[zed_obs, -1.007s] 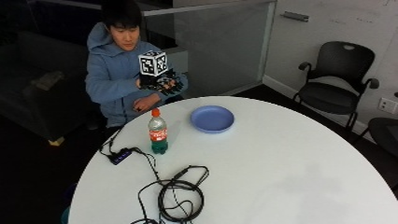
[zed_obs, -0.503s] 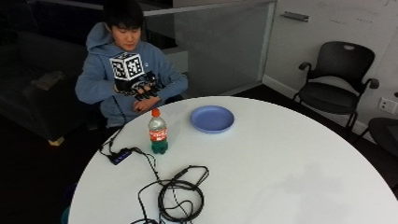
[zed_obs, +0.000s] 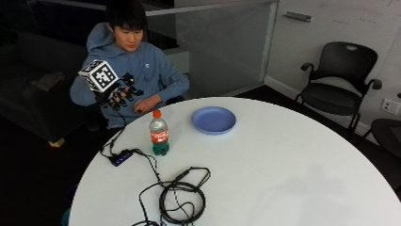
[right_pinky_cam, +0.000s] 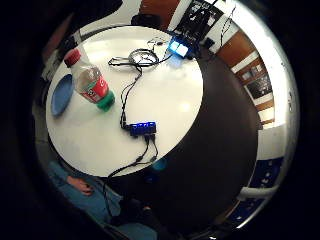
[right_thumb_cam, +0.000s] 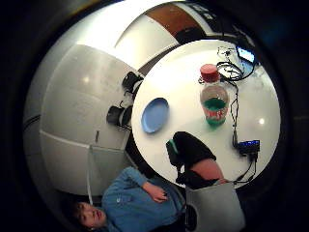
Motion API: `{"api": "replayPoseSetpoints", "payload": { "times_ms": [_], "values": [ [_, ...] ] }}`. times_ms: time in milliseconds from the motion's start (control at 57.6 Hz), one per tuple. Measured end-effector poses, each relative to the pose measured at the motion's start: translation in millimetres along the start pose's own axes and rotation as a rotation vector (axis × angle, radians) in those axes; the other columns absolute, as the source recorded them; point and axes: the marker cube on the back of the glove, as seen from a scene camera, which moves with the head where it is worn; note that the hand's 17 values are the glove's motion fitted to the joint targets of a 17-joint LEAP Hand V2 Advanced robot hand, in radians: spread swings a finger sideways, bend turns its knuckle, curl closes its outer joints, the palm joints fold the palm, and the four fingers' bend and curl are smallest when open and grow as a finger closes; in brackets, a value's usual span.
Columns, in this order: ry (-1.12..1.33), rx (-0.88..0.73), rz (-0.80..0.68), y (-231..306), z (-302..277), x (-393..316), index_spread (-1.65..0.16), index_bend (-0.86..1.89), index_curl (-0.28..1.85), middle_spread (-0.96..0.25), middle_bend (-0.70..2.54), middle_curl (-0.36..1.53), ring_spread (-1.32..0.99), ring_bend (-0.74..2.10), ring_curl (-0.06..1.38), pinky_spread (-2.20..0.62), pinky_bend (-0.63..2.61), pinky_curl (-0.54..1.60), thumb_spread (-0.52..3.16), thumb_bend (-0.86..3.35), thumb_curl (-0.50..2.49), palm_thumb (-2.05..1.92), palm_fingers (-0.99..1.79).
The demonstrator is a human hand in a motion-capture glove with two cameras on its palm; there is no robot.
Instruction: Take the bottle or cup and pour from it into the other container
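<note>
a round white table [zed_obs: 288, 160] carries a bottle [zed_obs: 158, 134] at ten o'clock, a blue plate [zed_obs: 214, 120] at eleven, coiled cables [zed_obs: 179, 197] at seven.

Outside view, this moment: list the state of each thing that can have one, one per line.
bottle: upright on the table, red cap on, green liquid only in its lower part, not held.
blue plate: flat on the table, empty, apart from the bottle.
gloved right hand: raised off the table, holding nothing, fingers loosely spread.
bare hand: at the table's edge, holding nothing.
cable coil: lying loose on the table.
</note>
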Motion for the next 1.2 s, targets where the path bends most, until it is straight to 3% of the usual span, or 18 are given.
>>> {"api": "replayPoseSetpoints", "payload": {
  "times_ms": [191, 260, 347, 1198],
  "values": [
    [-0.163, 0.066, 0.039, -5, 2, 28, -0.37, 0.13, 0.23, -0.03, 0.18, 0.31, 0.04, 0.39, 0.30, 0.15, 0.59, 0.28, 0.93, -0.04, 0.34, 0.55, 0.05],
    [-0.220, 0.250, 0.165, -26, 3, 37, -0.36, 0.13, 0.23, -0.02, 0.19, 0.31, 0.04, 0.39, 0.30, 0.15, 0.60, 0.28, 0.92, -0.04, 0.34, 0.52, 0.03],
    [-0.276, 0.071, 0.069, -7, 6, 49, -0.36, 0.14, 0.23, -0.02, 0.19, 0.31, 0.05, 0.40, 0.30, 0.15, 0.60, 0.28, 0.91, -0.04, 0.34, 0.50, 0.03],
    [-0.530, 0.072, 0.095, -36, 62, 74, -0.34, 0.14, 0.23, 0.00, 0.20, 0.33, 0.05, 0.43, 0.30, 0.16, 0.61, 0.27, 0.89, -0.03, 0.34, 0.44, 0.01]
  ]
}}
